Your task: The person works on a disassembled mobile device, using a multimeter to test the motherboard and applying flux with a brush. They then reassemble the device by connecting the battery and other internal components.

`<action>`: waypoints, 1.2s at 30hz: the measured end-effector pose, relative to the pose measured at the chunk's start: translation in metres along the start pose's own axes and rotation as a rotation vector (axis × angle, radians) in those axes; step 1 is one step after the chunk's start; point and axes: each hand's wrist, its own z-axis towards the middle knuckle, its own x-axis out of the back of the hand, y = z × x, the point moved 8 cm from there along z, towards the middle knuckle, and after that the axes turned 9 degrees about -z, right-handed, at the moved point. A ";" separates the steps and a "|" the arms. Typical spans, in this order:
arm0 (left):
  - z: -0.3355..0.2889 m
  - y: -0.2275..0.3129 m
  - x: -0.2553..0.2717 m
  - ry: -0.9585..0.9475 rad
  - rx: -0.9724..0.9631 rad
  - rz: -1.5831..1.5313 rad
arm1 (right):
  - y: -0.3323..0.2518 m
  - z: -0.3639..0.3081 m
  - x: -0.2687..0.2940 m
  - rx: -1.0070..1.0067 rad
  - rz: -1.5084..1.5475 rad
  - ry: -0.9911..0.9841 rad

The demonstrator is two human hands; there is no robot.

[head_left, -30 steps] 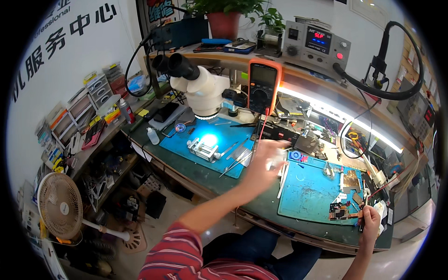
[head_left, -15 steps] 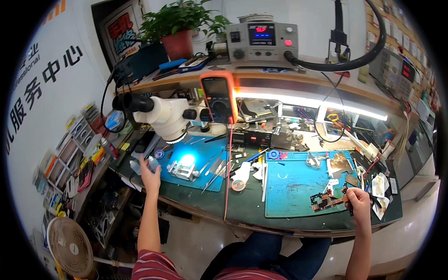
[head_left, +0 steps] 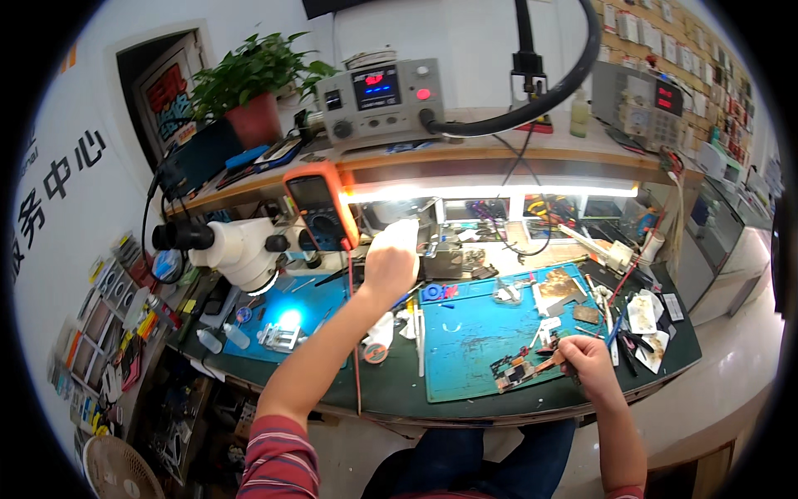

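Note:
My right hand [head_left: 587, 363] is closed on a phone circuit board [head_left: 517, 374], pinching its right end. The board hangs over the front of the right-hand blue work mat [head_left: 453, 366]. My left hand [head_left: 392, 264] reaches far forward over the middle of the bench, beside the orange multimeter [head_left: 318, 206] and in front of the lit area under the shelf. Its back faces me and its fingers are hidden in the glare, so what they touch does not show. Two small clear bottles [head_left: 237, 336] are at the left, by a metal board holder [head_left: 280, 336] under a bright spot of light.
A white microscope [head_left: 239, 254] stands over the left mat. Behind, a shelf [head_left: 465, 150] carries a grey rework station [head_left: 382, 100] and a potted plant [head_left: 253, 116]. Pliers [head_left: 637, 345] and stained white pads [head_left: 651, 349] lie right of my right hand. A red cable crosses the bench front.
My left hand has left the small bottles and swung forward and right to the bench's back middle. My right hand still holds the circuit board. The view has turned right.

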 end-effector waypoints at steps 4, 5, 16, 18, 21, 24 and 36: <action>0.051 -0.031 -0.069 -0.128 0.017 0.272 | 0.016 -0.018 0.017 -0.047 0.003 0.051; 0.054 -0.033 -0.078 -0.128 0.037 0.282 | 0.019 -0.021 0.022 -0.060 0.002 0.068; 0.068 -0.041 -0.100 -0.076 0.064 0.504 | 0.037 -0.010 0.024 -0.100 0.088 0.073; 0.063 -0.044 -0.095 -0.049 0.039 0.517 | 0.038 -0.005 0.014 -0.092 0.094 0.074; 0.053 -0.038 -0.069 0.137 -0.184 0.578 | 0.043 0.005 0.004 -0.081 0.054 0.047; 0.046 -0.005 -0.039 0.195 -0.305 0.629 | 0.038 0.007 0.003 -0.099 0.027 0.010; 0.004 0.024 -0.007 0.179 -0.340 0.493 | 0.014 0.011 0.008 -0.022 -0.499 0.091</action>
